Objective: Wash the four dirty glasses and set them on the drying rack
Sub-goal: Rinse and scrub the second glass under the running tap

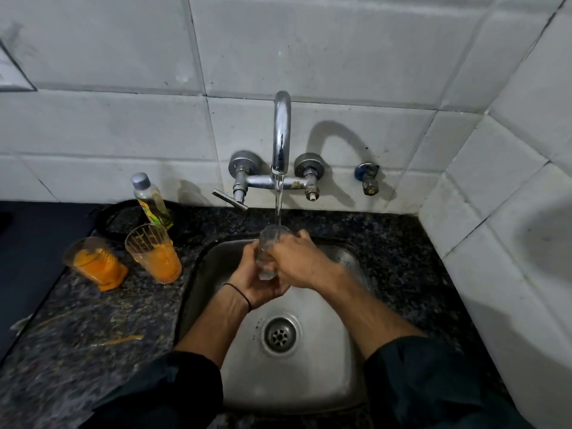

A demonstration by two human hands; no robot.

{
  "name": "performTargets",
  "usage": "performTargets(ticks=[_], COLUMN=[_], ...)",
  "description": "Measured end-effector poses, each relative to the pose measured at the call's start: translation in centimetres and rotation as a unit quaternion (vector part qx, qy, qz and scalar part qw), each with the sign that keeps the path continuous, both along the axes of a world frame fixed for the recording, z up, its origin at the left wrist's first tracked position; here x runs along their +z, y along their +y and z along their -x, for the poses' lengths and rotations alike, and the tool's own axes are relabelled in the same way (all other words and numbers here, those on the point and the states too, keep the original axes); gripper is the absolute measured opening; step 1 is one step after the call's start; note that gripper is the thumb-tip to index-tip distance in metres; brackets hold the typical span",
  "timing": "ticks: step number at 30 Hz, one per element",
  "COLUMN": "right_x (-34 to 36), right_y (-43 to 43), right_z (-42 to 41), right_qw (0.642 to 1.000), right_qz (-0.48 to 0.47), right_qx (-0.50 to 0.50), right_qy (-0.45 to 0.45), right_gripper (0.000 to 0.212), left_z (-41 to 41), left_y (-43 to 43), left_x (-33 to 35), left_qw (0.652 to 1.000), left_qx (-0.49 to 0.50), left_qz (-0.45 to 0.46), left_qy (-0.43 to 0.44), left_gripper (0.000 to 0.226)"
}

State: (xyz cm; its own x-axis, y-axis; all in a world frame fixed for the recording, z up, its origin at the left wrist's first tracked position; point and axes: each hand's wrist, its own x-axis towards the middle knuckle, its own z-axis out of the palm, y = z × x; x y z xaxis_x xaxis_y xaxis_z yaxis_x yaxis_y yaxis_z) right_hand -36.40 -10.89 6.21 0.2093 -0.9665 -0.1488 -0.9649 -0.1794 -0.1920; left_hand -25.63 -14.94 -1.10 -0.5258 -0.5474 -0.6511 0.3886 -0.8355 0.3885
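1. Fingers of the left hand (258, 281) and right hand (298, 261) curl round a clear glass (266, 244) over the sink (312, 379), under the running tap (281, 131).
2. Two orange-stained glasses (93, 263) (154, 255) sit on the counter (93, 360), near the sink's left edge.
3. The bottle (151, 199) label is unreadable.

2 glasses (153, 253) on counter (93, 317) left of sink (309, 382), bottle (151, 201) behind.

The speckled counter (93, 320) holds a bottle (153, 201), an orange-stained glass (93, 264), a second glass (153, 254) beside it, and orange smears (123, 339).

Single head-worn wide-angle view. Looks forward and steeply down from directly above the steel sink (309, 382), facing the tiled wall (123, 119) and tap (281, 131). Close range.
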Motion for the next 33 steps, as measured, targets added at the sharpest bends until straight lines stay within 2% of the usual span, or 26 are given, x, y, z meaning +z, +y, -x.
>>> performTargets(ticks=[1,3,5,7,8,10,12,14,15,16,17,18,20,21,23,24,25,27,29,31,32,33], right_x=[0.1,0.0,-0.3,0.0,0.1,0.4,0.3,-0.7,-1.1,-1.6,-2.2,-2.8,-3.9,-4.5,-5.5,-6.0,-6.4,-6.8,-6.7,-6.3,-6.1,-5.7], right_y=[0.1,0.3,0.3,0.0,0.0,0.1,0.0,0.1,0.0,0.0,0.0,0.1,0.8,1.2,2.0,2.1,2.0,1.3,0.4,-0.2,-0.4,-0.6], right_z=[0.5,0.6,-0.3,-1.2,-1.2,-0.6,0.0,0.0,-0.1,-0.4,-0.7,-1.0,-1.6,-1.8,-2.2,-2.2,-2.1,-1.6,-1.2,-0.7,-0.3,0.0], right_qw=[0.998,0.996,1.0,0.995,0.998,0.996,0.989,0.998,0.997,0.976,0.926,0.855,0.691,0.6,0.429,0.366,0.328,0.309,0.332,0.393,0.444,0.509], right_qz=[-0.011,-0.016,-0.01,-0.024,-0.019,-0.006,0.01,0.007,-0.011,-0.039,-0.057,-0.049,0.0,0.013,-0.016,-0.038,-0.055,-0.082,-0.12,-0.125,-0.103,-0.068], right_qx=[0.047,0.063,-0.007,-0.072,-0.047,0.067,0.123,0.059,-0.009,-0.082,-0.143,-0.205,-0.326,-0.364,-0.409,-0.425,-0.431,-0.435,-0.46,-0.49,-0.493,-0.479], right_qy=[0.038,0.056,-0.011,-0.065,-0.031,0.054,0.084,0.016,-0.074,-0.2,-0.346,-0.473,-0.645,-0.712,-0.805,-0.827,-0.839,-0.842,-0.815,-0.768,-0.741,-0.712], right_gripper=[0.037,0.042,0.031,0.022,0.023,0.027,0.034,0.038,0.034,0.027,0.02,0.016,0.023,0.029,0.04,0.045,0.049,0.056,0.053,0.037,0.03,0.023], left_z=[-0.1,0.1,0.2,0.0,0.0,-0.3,-0.4,-0.4,-0.4,-0.4,-0.4,-0.4,-0.3,-0.2,-0.3,-0.3,-0.2,-0.1,-0.2,-0.5,-0.7,-0.7], left_y=[-0.2,-0.5,-0.2,0.0,0.1,0.1,0.0,-0.1,-0.1,-0.2,-0.4,-0.5,-1.1,-1.2,-1.1,-0.8,-0.4,0.4,1.0,0.9,0.9,0.9], left_x=[0.3,0.0,-0.3,-0.1,0.2,0.3,0.2,0.0,-0.1,-0.2,-0.3,-0.3,-0.3,-0.2,0.7,1.3,1.8,2.0,1.9,1.7,1.6,1.5], left_qw=[1.0,1.0,0.998,0.999,0.999,0.999,1.0,0.999,0.999,0.998,0.997,0.994,0.984,0.975,0.952,0.938,0.92,0.886,0.871,0.884,0.904,0.926], left_qx=[0.005,0.02,0.034,0.023,0.008,-0.007,-0.009,-0.001,0.008,0.019,0.034,0.048,0.085,0.106,0.123,0.113,0.094,0.055,0.036,0.042,0.044,0.037], left_qz=[-0.011,0.006,0.03,0.016,-0.001,-0.026,-0.007,0.029,0.046,0.059,0.073,0.093,0.154,0.189,0.261,0.301,0.346,0.422,0.446,0.409,0.362,0.304], left_qy=[0.003,0.02,0.043,0.045,0.042,0.023,0.016,0.018,0.018,0.015,0.006,-0.002,-0.023,-0.038,-0.101,-0.133,-0.159,-0.186,-0.205,-0.222,-0.222,-0.219], left_gripper=[0.047,0.047,0.041,0.041,0.045,0.049,0.045,0.038,0.035,0.033,0.032,0.032,0.025,0.021,0.029,0.036,0.045,0.058,0.059,0.045,0.033,0.024])
